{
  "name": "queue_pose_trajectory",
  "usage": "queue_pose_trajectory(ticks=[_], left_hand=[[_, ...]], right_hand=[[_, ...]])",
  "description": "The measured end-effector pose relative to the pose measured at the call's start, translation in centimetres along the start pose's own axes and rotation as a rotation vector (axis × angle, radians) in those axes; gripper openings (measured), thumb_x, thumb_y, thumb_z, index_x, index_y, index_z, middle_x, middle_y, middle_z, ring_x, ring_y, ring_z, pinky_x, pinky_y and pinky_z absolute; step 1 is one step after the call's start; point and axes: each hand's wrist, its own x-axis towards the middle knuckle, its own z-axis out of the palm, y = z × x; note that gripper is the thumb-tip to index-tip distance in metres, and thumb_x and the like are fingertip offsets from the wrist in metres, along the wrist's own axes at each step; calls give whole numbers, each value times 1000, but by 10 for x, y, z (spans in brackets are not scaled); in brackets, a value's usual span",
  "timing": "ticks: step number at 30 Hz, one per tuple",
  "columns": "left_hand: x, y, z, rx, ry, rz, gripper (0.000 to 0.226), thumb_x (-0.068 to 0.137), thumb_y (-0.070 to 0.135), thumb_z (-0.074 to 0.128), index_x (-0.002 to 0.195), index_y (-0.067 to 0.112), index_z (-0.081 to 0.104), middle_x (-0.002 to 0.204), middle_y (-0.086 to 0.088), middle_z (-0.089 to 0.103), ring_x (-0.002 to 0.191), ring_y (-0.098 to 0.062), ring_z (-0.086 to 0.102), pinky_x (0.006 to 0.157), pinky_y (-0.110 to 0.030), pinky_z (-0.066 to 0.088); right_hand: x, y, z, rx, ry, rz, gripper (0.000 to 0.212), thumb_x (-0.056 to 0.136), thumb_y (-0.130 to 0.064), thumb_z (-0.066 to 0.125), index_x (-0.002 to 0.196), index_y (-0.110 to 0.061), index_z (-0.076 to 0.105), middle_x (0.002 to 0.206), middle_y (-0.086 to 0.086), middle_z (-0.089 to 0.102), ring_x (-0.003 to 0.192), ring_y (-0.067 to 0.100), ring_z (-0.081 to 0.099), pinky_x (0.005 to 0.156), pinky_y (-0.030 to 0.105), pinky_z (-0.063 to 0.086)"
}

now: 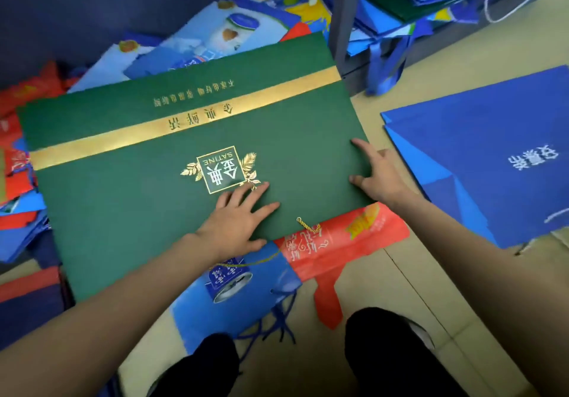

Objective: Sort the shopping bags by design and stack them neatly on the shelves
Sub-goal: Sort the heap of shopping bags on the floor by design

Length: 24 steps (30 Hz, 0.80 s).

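— Where's the green bag (147, 205)?
— Flat on the heap of bags on the floor, under both hands: left hand (237, 221) spread open on its lower middle, right hand (380, 172) at its right edge, fingers straight.
— Its look?
— Dark green, gold band, gold "SATINE" emblem.

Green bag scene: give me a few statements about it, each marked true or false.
1. The left hand lies flat on the green bag. True.
2. The green bag carries a silver band. False: the band is gold.
3. The right hand is at the green bag's right edge. True.
4. A red bag lies on top of the green bag. False: it sticks out from beneath it.
5. The blue bags on the right rest on the floor. True.
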Motion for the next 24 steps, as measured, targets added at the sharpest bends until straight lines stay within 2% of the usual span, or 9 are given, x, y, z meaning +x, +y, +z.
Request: queue_pose_trajectory(ticks=[3, 7, 9, 11, 13, 15, 19, 21, 24], left_hand=[[6, -5, -1, 14, 50, 48, 76, 89, 50, 51, 150, 36, 7, 158, -4, -11, 145, -24, -3, 115, -42, 2], [20, 14, -15, 120, 37, 101, 78, 89, 56, 49, 151, 32, 7, 158, -8, -11, 145, -27, 1, 116, -46, 5], [29, 29, -24, 141, 84, 170, 82, 83, 63, 52, 150, 27, 22, 158, -14, 6, 143, -32, 16, 113, -50, 18], [37, 41, -27, 134, -43, 189, 80, 85, 69, 30, 151, 27, 12, 159, -10, -5, 145, -29, 7, 115, -47, 11], [45, 52, -27, 193, -185, 160, 72, 93, 59, 31, 151, 28, 3, 158, -7, -14, 145, -27, 2, 116, -45, 7], [53, 63, -28, 180, -201, 131, 70, 95, 49, 40, 151, 27, 5, 158, -7, -13, 145, -27, 3, 116, -46, 9], [69, 63, -35, 126, -24, 13, 68, 95, 41, 43, 151, 24, 10, 158, -5, -6, 144, -26, 4, 116, -44, 8], [69, 54, -40, 94, 68, -78, 66, 94, 39, 44, 150, 22, 12, 158, -6, -3, 144, -28, 5, 115, -45, 9], [59, 35, -43, 33, 79, -205, 69, 93, 38, 48, 150, 21, 12, 158, -8, -3, 143, -30, 6, 114, -46, 12]], right_hand=[[2, 12, -11, -22, 12, -14, 74, 82, -3, 66, 145, -22, 32, 123, 22, 34, 113, 30, 43, 101, 21, 27], [-5, 63, -74, -147, 122, -16, 68, 81, 13, 50, 143, -11, 37, 117, 23, 35, 113, 34, 42, 95, 24, 31], [-12, 95, -107, -245, 34, 110, 71, 82, 5, 60, 145, -10, 32, 125, 28, 35, 119, 39, 40, 102, 34, 30], [-18, 112, -118, -302, -96, 206, 80, 82, -16, 71, 148, -16, 25, 133, 27, 33, 128, 36, 33, 108, 40, 26], [-15, 108, -102, -214, -159, 158, 86, 81, -27, 73, 149, -21, 21, 138, 26, 31, 133, 35, 29, 110, 39, 25], [-4, 91, -70, -118, -200, 56, 92, 79, -31, 75, 150, -24, 17, 141, 25, 28, 134, 35, 28, 112, 38, 24], [38, 49, -18, 54, -104, -7, 104, 75, -34, 77, 151, -27, 7, 150, 23, 20, 138, 37, 24, 113, 40, 23], [57, 34, -4, 195, -40, 47, 106, 74, -33, 78, 151, -27, 5, 149, 19, 26, 136, 35, 30, 112, 43, 26], [59, 14, 13, 355, 6, 151, 99, 78, -23, 75, 150, -32, 8, 140, 19, 32, 127, 34, 41, 110, 38, 31]])
